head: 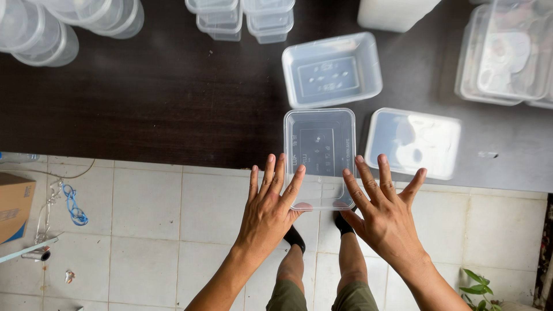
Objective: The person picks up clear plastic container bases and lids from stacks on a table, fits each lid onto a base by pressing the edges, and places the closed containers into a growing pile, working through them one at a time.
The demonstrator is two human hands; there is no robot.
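Across the far half of the view runs the dark desk (pixel 144 103), with a pale tiled floor (pixel 150 219) below its near edge. At the desk's near edge, right of centre, a clear rectangular tub (pixel 319 150) sticks out over the floor. Just beyond it lies a second tub (pixel 332 69), and to its right a flat lid (pixel 413 141). Stacks of tubs (pixel 239 17) stand at the far edge, round cups (pixel 40 29) at the far left and lidded boxes (pixel 507 52) at the far right. A cardboard box (pixel 14 204) sits on the floor at the left, with a blue cord (pixel 74 204) beside it.

The left hand (pixel 271 204) presses its spread fingers on the tub's near left corner; the right hand (pixel 383 207) does so on the near right corner. Both hands are flat and splayed, gripping nothing, with the tub between them.
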